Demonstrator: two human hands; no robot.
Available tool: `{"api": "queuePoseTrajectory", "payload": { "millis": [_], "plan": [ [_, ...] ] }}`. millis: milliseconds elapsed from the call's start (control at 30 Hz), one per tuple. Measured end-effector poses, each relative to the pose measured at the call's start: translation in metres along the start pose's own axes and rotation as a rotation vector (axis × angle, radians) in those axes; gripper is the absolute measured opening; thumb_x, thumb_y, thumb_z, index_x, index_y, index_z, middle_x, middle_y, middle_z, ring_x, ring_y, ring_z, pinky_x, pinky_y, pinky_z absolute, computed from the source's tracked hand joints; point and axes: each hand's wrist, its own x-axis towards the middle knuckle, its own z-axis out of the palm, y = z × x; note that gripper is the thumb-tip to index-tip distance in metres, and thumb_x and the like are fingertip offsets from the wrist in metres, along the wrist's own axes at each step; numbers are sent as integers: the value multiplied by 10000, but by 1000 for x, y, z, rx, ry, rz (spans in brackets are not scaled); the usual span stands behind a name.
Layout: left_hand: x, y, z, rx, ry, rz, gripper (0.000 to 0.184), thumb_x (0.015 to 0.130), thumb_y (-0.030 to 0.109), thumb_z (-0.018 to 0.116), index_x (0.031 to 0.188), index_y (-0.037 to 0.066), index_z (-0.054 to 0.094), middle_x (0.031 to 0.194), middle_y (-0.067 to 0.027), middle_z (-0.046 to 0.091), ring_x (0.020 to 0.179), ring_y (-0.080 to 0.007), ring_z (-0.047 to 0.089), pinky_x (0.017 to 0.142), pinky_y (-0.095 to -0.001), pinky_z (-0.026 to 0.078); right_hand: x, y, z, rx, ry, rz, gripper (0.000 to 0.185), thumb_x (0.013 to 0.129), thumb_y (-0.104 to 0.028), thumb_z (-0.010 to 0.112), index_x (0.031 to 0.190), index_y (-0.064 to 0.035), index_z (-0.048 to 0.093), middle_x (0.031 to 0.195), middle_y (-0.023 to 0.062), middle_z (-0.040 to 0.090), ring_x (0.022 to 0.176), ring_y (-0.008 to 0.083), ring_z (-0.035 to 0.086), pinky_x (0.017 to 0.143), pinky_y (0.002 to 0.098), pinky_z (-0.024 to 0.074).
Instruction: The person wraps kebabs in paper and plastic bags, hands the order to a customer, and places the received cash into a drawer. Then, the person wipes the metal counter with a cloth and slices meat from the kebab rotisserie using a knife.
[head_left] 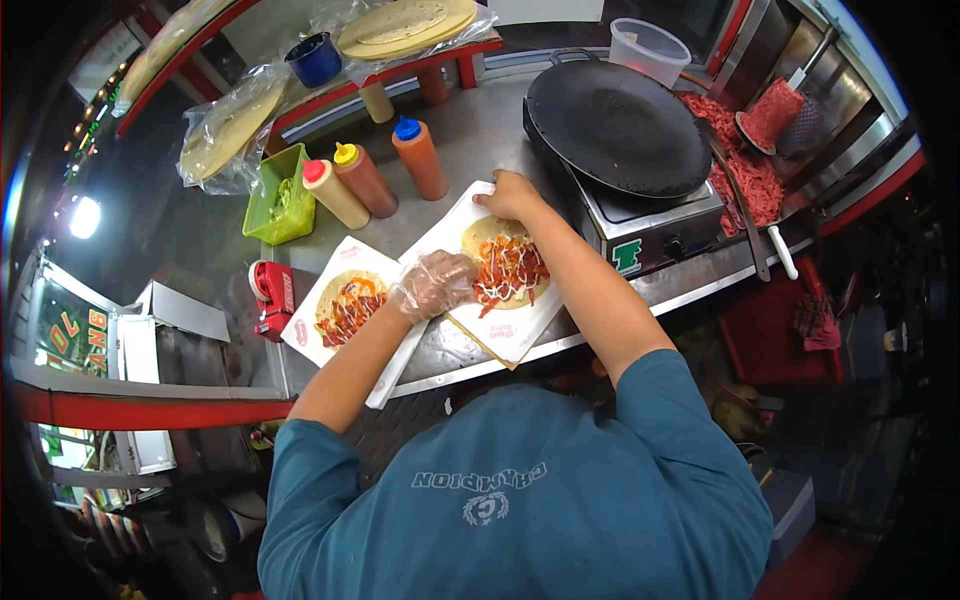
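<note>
The metal counter point(485, 125) carries, by its near edge, the left flatbread point(350, 308) and the right flatbread point(508, 265), both seemingly topped and sauced, left unfolded on papers point(445, 235) (red print illegible; the shirt point(520, 500) reads CHAMPION), the right hand point(510, 196) pinching one paper's far corner, the gloved left hand's point(436, 284) grip unclear.

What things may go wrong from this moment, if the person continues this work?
The saucy toppings lie open on the flatbread; they might spill if the right hand, at the top of the paper, lifts or pulls it unevenly. The gloved left hand, beside the filling, could smear it. Also, a white handle sticks out past the edge of the counter, so a passing body might knock it.
</note>
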Motion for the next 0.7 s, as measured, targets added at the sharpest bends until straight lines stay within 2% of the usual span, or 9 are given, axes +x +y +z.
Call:
{"api": "queuePoseTrajectory", "payload": {
  "millis": [133, 233, 267, 367, 400, 500, 633, 667, 700],
  "plan": [
    [0, -8, 30, 115, 47, -229, 198, 866, 281, 795, 927, 110, 718, 897, -77, 732, 835, -302, 681, 764, -420, 528, 1, 4, -2, 118, -35, -42, 447, 914, -316, 744, 1266, -49, 680, 1164, 216, 723, 1086, 363, 695, 952, 426, 523],
    [21, 11, 37, 37, -36, -818, 154, 883, 237, 764, 905, 96, 705, 887, -97, 730, 822, -296, 683, 740, -439, 526, -28, 1, -19, 144, 31, -223, 321, 914, -260, 729, 1156, -51, 702, 1061, 231, 723, 1004, 399, 693, 882, 455, 528],
    [20, 8, 47, 56, 51, -790, 128, 859, 196, 760, 884, 91, 690, 882, -94, 727, 827, -294, 683, 753, -457, 530, -34, 5, -21, 142, 60, -313, 294, 911, -244, 716, 1134, -52, 700, 1035, 236, 720, 996, 419, 684, 874, 478, 527],
    [24, 15, 48, 350, 237, -348, 156, 863, 186, 725, 1004, 122, 729, 949, -123, 714, 907, -331, 681, 782, -447, 551, -71, 12, -29, 170, 168, -564, 209, 922, -196, 680, 1060, -40, 665, 948, 238, 708, 956, 446, 669, 827, 514, 520],
    [21, 18, 34, 233, 54, -204, 224, 828, 165, 739, 1046, 122, 711, 1112, -108, 697, 1035, -344, 646, 847, -476, 519, -86, 15, -28, 187, 210, -642, 182, 929, -180, 668, 1034, -34, 648, 918, 237, 704, 941, 450, 667, 808, 522, 517],
    [27, 36, 21, 155, 65, -53, 293, 825, 144, 733, 1115, 118, 705, 1126, -114, 682, 1078, -369, 619, 880, -489, 499, -124, 28, -4, 203, 228, -606, 155, 965, -178, 633, 1023, -40, 594, 880, 229, 701, 917, 451, 675, 770, 532, 516],
    [13, 28, 35, 186, 70, -207, 359, 795, 262, 783, 1115, 122, 703, 1149, -87, 667, 1105, -339, 609, 952, -488, 477, -135, 40, 23, 318, 263, -399, 192, 982, -214, 627, 1063, -48, 573, 876, 258, 694, 898, 472, 675, 759, 549, 516],
    [9, 18, 43, 201, 89, -184, 386, 782, 333, 799, 1107, 147, 702, 1189, -75, 652, 1117, -328, 603, 974, -477, 468, -129, 40, 23, 329, 257, -366, 208, 981, -226, 631, 1079, -50, 580, 874, 270, 690, 897, 477, 674, 762, 556, 516],
    [15, 16, 36, 225, 16, -117, 391, 777, 341, 803, 1104, 153, 702, 1186, -80, 654, 1117, -330, 604, 974, -478, 467, -124, 40, 23, 338, 249, -327, 224, 980, -238, 636, 1095, -53, 587, 871, 281, 686, 897, 482, 674, 765, 563, 515]
  ]
}}
